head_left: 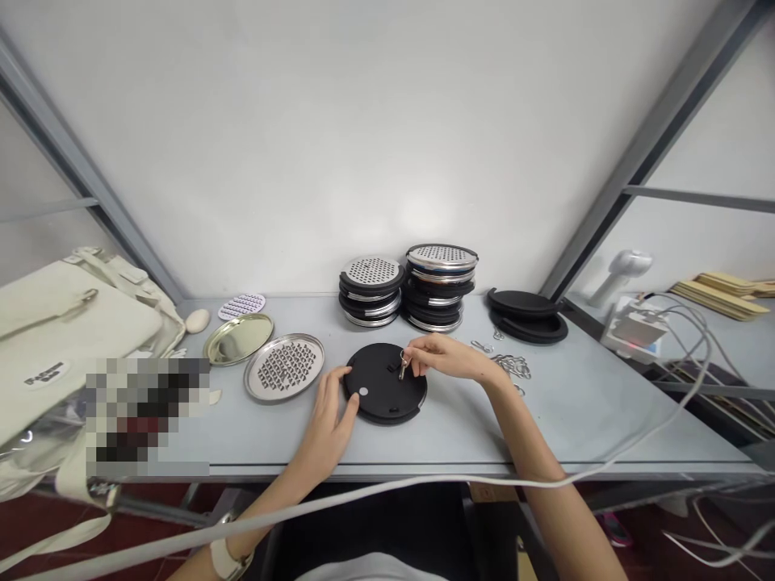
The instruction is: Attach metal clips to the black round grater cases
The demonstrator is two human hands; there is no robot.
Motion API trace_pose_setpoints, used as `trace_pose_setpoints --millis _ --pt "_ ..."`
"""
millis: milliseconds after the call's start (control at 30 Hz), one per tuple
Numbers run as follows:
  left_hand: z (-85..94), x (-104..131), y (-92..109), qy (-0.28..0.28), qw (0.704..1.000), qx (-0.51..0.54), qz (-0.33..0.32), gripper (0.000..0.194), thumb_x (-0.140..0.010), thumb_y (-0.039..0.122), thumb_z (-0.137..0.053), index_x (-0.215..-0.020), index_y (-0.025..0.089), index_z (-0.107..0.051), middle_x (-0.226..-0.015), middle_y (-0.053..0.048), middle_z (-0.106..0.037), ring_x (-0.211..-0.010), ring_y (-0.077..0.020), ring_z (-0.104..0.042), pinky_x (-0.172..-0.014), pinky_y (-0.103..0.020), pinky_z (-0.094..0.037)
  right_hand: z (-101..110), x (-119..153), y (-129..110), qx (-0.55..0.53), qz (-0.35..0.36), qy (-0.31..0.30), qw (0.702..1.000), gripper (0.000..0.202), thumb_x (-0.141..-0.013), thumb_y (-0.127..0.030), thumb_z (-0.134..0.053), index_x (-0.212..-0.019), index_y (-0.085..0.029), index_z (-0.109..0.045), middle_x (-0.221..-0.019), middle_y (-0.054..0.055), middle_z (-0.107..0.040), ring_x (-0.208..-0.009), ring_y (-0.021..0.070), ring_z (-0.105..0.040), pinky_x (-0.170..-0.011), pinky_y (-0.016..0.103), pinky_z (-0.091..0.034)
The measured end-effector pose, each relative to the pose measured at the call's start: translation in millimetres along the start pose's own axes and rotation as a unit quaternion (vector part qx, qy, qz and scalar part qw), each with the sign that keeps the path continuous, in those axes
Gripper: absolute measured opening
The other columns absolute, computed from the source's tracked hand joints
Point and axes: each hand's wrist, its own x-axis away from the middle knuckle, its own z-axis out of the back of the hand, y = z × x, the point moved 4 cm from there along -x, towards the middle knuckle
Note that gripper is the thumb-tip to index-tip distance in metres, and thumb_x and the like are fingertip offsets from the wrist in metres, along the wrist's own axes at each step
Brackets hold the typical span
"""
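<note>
A round black plastic disc (379,367) lies flat on the table before me, with small slots and a pale round dot on its face. My left hand (327,420) grips its left rim, thumb and fingers spread along the edge. Over the disc's upper right, my right hand (437,357) pinches a small shiny metal clip with a ring (403,367). The clip hangs down close to a slot; whether it touches the disc I cannot tell. Several similar metal clips (513,366) lie in a loose pile beyond my right wrist.
Two stacks of graters (371,272) in black holders stand by the wall. Black trays (524,305) sit right of them. Leftward lie a metal grater plate (284,367), a gold-toned lid (239,339) and a cream bag (78,323). A white cable (436,480) crosses in front.
</note>
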Motion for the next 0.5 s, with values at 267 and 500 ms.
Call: trace_pose_setpoints --millis 267,500 --pt "0.1 7.0 23.9 -0.038 0.993 -0.050 -0.100 0.036 -0.094 0.027 -0.047 -0.130 0.026 -0.040 -0.131 -0.008 -0.045 -0.124 -0.0223 -0.041 -0.104 -0.041 -0.033 -18.4 0.6 -23.2 -0.152 0.046 -0.090 0.983 0.038 -0.092 -0.049 -0.050 -0.097 -0.014 -0.064 -0.077 0.005 -0.071 -0.073 0.0147 -0.066 -0.072 0.028 -0.053" --pt "1.2 -0.3 16.8 -0.053 0.994 0.062 -0.072 0.029 -0.088 0.030 -0.059 -0.116 0.022 -0.054 -0.104 -0.005 -0.062 -0.089 -0.0169 -0.056 -0.078 -0.028 -0.042 -36.3 -0.9 -41.7 -0.225 0.076 -0.164 0.957 0.032 -0.094 -0.044 -0.050 -0.097 -0.014 -0.057 -0.080 0.006 -0.071 -0.072 0.0133 -0.066 -0.076 0.031 -0.052"
